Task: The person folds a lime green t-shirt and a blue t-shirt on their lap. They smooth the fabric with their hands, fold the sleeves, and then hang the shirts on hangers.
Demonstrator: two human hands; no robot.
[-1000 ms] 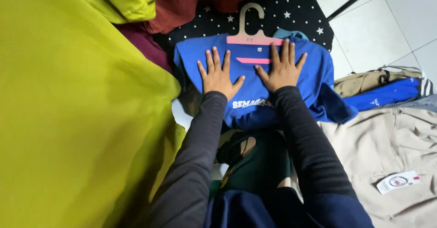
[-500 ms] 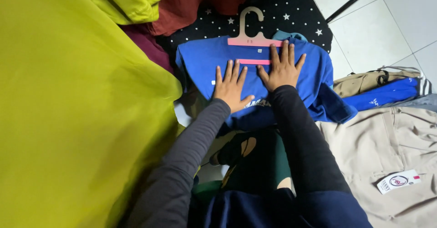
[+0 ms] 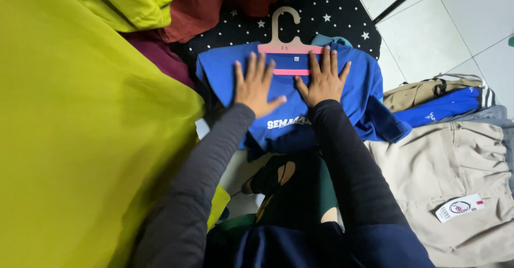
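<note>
A blue T-shirt (image 3: 361, 94) with white lettering lies flat on a pink plastic hanger (image 3: 286, 47), its hook pointing away from me. My left hand (image 3: 255, 85) presses flat on the shirt's chest left of the collar, fingers spread. My right hand (image 3: 323, 79) lies flat just right of the collar, fingers spread too. Neither hand grips anything. Both arms wear dark long sleeves.
A large yellow-green cloth (image 3: 80, 139) fills the left side. Dark red fabric (image 3: 209, 5) and a black star-print cloth (image 3: 332, 16) lie beyond the shirt. Beige trousers with a round tag (image 3: 455, 166) and folded blue and tan garments (image 3: 439, 99) sit right, on white floor tiles (image 3: 444, 21).
Both hands stay flat on the blue shirt. My left hand has slid slightly toward the collar and the right hand.
</note>
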